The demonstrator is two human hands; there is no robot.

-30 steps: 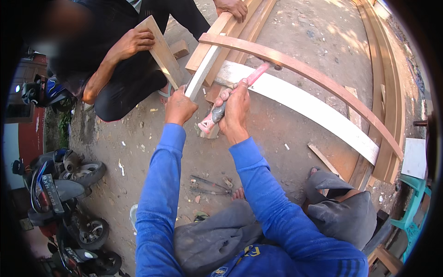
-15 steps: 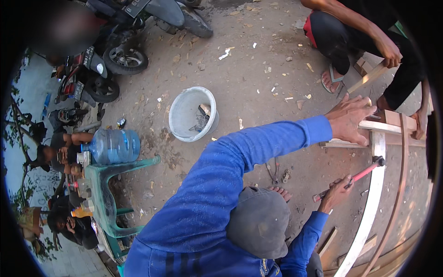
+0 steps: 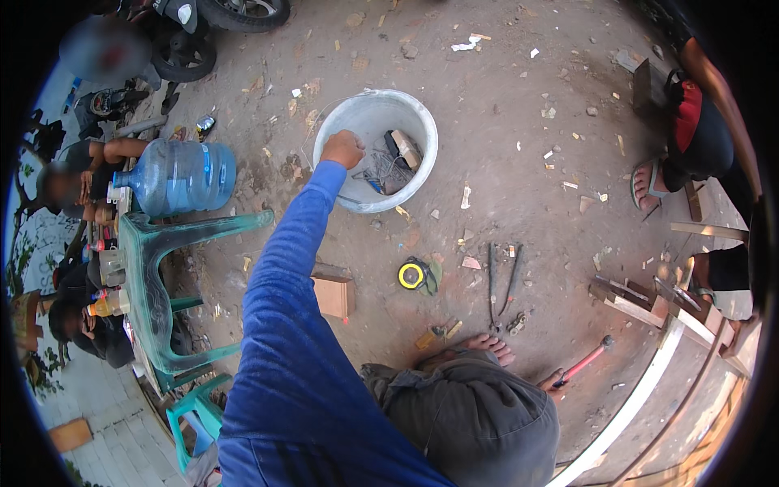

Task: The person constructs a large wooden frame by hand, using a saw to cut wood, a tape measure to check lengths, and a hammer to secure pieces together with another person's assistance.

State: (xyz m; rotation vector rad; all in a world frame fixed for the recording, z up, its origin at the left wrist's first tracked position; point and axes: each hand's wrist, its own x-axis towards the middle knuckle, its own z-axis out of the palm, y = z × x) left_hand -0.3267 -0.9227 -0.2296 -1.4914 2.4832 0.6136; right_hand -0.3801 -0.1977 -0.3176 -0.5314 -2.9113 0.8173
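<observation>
My left hand (image 3: 344,149) reaches over the rim of a grey-white bucket (image 3: 427,130) on the ground. Its fingers are curled into a fist, and what they hold, if anything, is hidden. Inside the bucket lie a light wooden block (image 3: 406,149), a dark object beside it and a heap of thin dark pieces, perhaps nails. Low at the right, my right hand (image 3: 553,381) is closed around the red handle of a hammer (image 3: 586,363), whose head points away toward the wooden frame (image 3: 649,300). My knee partly covers that forearm.
A yellow-black tape measure (image 3: 411,275), long-handled pincers (image 3: 497,284) and a brown block (image 3: 333,295) lie before me. At left stand a green plastic chair (image 3: 150,268) and a blue water jug (image 3: 182,177). A co-worker (image 3: 702,134) crouches at the right; a white strip (image 3: 625,414) curves below.
My left hand has left the wooden frame and swung left to the bucket. The right hand still grips the hammer, whose head is now off the white strip. The view has turned left.
</observation>
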